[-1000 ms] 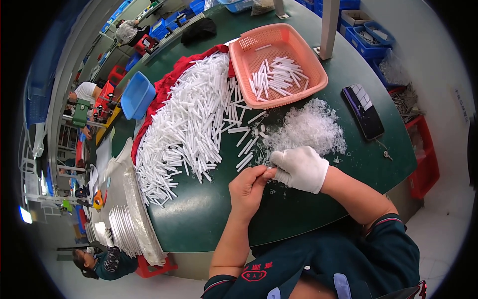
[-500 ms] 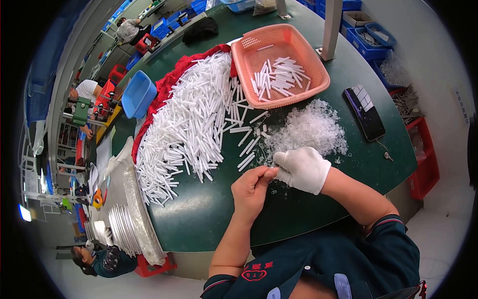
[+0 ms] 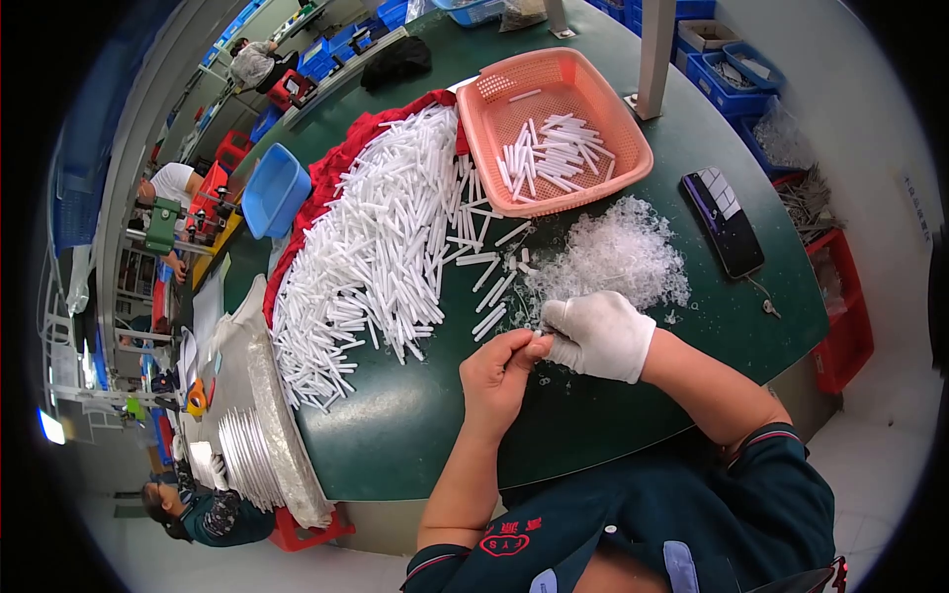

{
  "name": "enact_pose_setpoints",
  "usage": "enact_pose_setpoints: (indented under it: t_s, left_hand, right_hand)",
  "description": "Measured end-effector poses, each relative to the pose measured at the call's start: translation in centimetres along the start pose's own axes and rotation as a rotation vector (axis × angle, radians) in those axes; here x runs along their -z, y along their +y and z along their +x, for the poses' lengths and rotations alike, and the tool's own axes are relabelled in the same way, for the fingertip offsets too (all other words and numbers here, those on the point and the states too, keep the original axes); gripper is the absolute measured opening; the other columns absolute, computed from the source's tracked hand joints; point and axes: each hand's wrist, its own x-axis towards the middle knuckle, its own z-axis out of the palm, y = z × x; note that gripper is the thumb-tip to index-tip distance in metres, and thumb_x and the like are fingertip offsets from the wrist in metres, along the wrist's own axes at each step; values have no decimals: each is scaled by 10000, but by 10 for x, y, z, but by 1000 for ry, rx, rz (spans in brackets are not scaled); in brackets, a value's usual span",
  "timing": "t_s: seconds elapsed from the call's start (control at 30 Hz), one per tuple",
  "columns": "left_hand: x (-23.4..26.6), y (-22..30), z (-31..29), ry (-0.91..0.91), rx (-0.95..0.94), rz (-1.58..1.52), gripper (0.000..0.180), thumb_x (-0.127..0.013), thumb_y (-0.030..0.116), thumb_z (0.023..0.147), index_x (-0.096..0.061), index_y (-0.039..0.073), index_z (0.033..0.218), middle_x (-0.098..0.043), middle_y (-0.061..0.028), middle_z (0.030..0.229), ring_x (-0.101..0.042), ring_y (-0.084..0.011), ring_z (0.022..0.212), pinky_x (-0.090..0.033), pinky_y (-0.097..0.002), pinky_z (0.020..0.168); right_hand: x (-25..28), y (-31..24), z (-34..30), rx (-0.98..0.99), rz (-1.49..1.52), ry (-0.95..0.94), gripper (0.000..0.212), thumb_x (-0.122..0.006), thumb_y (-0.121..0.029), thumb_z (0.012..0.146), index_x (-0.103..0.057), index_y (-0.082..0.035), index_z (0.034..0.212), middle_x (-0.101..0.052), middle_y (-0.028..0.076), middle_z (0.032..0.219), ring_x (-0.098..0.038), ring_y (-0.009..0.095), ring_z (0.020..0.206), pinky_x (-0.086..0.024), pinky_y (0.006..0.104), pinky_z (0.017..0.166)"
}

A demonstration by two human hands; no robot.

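Observation:
My bare left hand (image 3: 494, 381) and my right hand (image 3: 605, 336), in a white glove, meet just above the near part of the table. The left thumb and fingers pinch a white tube (image 3: 537, 335); only its small end shows, the rest being covered by the fingers. The right fingers are closed against the left fingertips, and what they grip is hidden. Beyond the hands lies a heap of small clear rings and scraps (image 3: 633, 255). Several loose white tubes (image 3: 489, 322) rest left of it, beside a large pile of white tubes (image 3: 381, 237) on red cloth (image 3: 341, 156).
An orange basket (image 3: 633, 163) with some white tubes stands behind the clear heap. On the right lie a phone (image 3: 727, 232) and a small key (image 3: 770, 309). A blue basin (image 3: 275, 190) sits at the left edge, near a metal post (image 3: 656, 59) farther right. Other people work at left.
My hands stay together in nearly the same place, with only a slight shift of the fingers. At lower left, a co-worker's head and hand have moved a little.

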Motion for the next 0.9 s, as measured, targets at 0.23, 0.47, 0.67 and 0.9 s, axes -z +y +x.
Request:
enact_pose_setpoints:
  t_s: [0.23, 0.47, 0.67, 0.9]
  left_hand:
    - [3, 0, 1, -46, 28, 17, 121, -659, 61, 873, -653, -28, 955, -655, -36, 763, -570, -72, 674, -461, -209, 625]
    - [1, 1, 1, -43, 44, 25, 134, -662, 85, 880, -658, -26, 953, -649, -35, 756, -552, -64, 659, -447, -205, 602]
    - [-2, 3, -1, 5, 5, 73, 116, -667, 64, 871, -662, -20, 952, -653, -31, 762, -548, -64, 656, -445, -204, 598]
    - [-4, 4, -1, 33, -49, 81, 123, -649, 102, 895, -679, -11, 934, -603, -5, 714, -496, -61, 602, -401, -199, 545]
  right_hand:
    - [3, 1, -1, 37, 20, -29, 325, -549, -359, 898, -541, -35, 867, -615, 179, 687, -618, 403, 697, -488, 484, 639]
    - [5, -5, 0, 5, -57, -31, 277, -540, -323, 894, -556, -48, 858, -614, 168, 670, -627, 389, 695, -496, 481, 640]
    - [3, -6, -1, -2, -70, -15, 275, -535, -323, 895, -564, -51, 861, -618, 168, 675, -630, 387, 698, -499, 479, 645]
    - [2, -6, -2, -15, -41, -26, 274, -533, -327, 896, -565, -56, 869, -624, 168, 692, -629, 390, 711, -500, 482, 656]
